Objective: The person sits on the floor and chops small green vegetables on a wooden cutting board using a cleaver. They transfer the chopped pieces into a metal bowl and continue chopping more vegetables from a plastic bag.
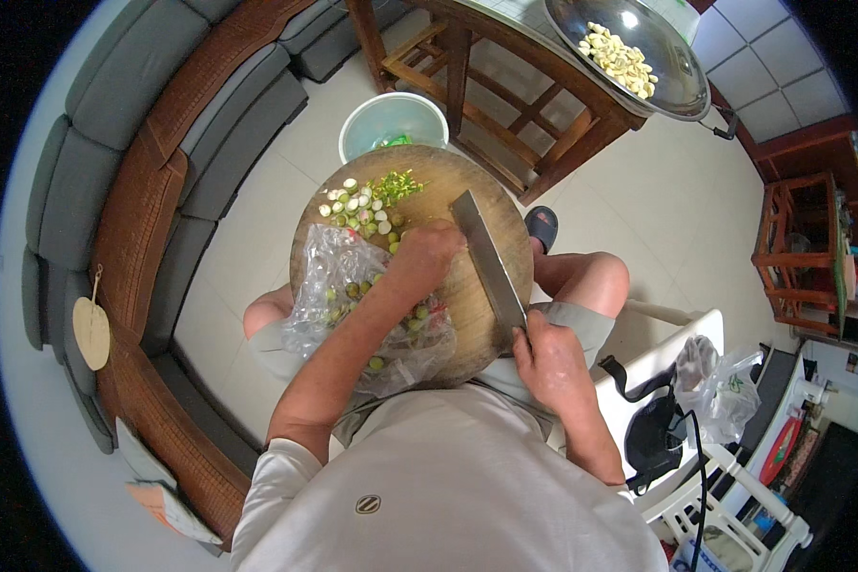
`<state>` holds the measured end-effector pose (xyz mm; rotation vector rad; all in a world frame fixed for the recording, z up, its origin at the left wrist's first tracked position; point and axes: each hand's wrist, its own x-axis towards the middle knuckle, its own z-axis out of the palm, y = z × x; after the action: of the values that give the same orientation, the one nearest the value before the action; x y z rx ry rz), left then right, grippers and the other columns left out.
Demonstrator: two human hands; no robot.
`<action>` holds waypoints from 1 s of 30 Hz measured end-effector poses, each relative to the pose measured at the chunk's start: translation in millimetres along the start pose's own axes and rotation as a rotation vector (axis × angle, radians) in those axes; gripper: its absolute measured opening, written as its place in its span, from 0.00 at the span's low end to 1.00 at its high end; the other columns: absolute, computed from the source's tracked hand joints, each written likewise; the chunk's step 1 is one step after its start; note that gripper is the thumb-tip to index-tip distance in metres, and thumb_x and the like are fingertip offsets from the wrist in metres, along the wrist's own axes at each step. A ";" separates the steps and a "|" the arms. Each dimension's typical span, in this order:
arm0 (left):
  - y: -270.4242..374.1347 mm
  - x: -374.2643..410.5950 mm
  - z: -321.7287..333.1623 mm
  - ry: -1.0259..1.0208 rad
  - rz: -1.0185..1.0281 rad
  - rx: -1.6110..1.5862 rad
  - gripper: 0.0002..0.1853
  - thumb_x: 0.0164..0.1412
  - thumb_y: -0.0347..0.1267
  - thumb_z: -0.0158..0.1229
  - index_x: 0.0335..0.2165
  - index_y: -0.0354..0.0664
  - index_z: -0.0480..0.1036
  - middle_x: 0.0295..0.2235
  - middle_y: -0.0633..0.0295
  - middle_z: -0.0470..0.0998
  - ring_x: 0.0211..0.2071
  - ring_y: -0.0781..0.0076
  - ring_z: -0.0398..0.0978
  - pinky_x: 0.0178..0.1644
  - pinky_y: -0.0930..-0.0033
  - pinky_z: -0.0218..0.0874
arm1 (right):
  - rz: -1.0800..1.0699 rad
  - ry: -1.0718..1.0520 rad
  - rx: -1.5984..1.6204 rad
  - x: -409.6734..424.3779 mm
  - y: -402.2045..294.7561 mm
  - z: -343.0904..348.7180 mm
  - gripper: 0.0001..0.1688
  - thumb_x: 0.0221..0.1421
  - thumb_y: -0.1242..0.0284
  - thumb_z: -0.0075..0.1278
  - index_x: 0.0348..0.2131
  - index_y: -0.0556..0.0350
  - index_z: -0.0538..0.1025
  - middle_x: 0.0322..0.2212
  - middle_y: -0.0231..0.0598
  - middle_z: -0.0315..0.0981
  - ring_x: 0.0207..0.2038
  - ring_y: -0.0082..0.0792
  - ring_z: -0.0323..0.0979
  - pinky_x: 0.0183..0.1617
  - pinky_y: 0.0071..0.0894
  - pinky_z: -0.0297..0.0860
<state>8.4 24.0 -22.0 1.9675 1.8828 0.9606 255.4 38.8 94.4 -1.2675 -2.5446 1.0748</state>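
A round wooden chopping board point(472, 314) rests across my lap. My right hand point(552, 357) grips the handle of a broad cleaver point(490, 261), whose blade lies over the board's right side. Just left of the blade, my left hand point(432, 247) is curled down at the board; whatever may be under its fingers is hidden. Cut white-and-green round pieces point(357, 204) and a small heap of yellow-green trimmings point(398, 186) sit at the upper left. A clear plastic bag point(329, 279), partly behind my left forearm, contains several small round green fruits point(352, 289).
Beyond the board stands a pale plastic bucket point(393, 114) with something green inside. A wok point(676, 86) holding pale yellow pieces point(618, 61) is on the wooden table point(500, 21). To my right, a white chair point(693, 332) carries a black bag point(654, 432) and a plastic bag point(729, 400).
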 end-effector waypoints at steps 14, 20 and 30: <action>-5.7 5.2 -0.5 -0.082 0.023 -0.010 0.06 0.50 0.23 0.58 0.30 0.37 0.78 0.30 0.50 0.78 0.32 0.48 0.78 0.37 0.54 0.71 | -0.076 0.004 -0.069 20.9 -0.8 6.0 0.10 0.57 0.75 0.50 0.28 0.67 0.69 0.18 0.64 0.70 0.26 0.66 0.73 0.31 0.59 0.69; -2.8 6.5 -2.3 -0.087 0.002 -0.027 0.05 0.51 0.25 0.60 0.29 0.38 0.77 0.30 0.51 0.79 0.32 0.49 0.79 0.36 0.54 0.71 | -0.090 0.014 -0.085 30.3 1.4 11.5 0.10 0.56 0.75 0.49 0.28 0.68 0.69 0.18 0.65 0.71 0.26 0.65 0.74 0.31 0.58 0.71; -6.2 3.3 0.6 -0.057 0.040 0.064 0.04 0.53 0.27 0.60 0.30 0.38 0.75 0.31 0.51 0.79 0.33 0.48 0.78 0.36 0.52 0.70 | -0.106 0.031 -0.075 50.3 1.0 19.5 0.10 0.56 0.75 0.49 0.28 0.68 0.71 0.19 0.64 0.72 0.27 0.65 0.75 0.33 0.59 0.71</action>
<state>3.7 28.1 -25.2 2.0539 1.8720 0.8563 216.0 65.3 68.7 -1.1415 -2.6190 0.9401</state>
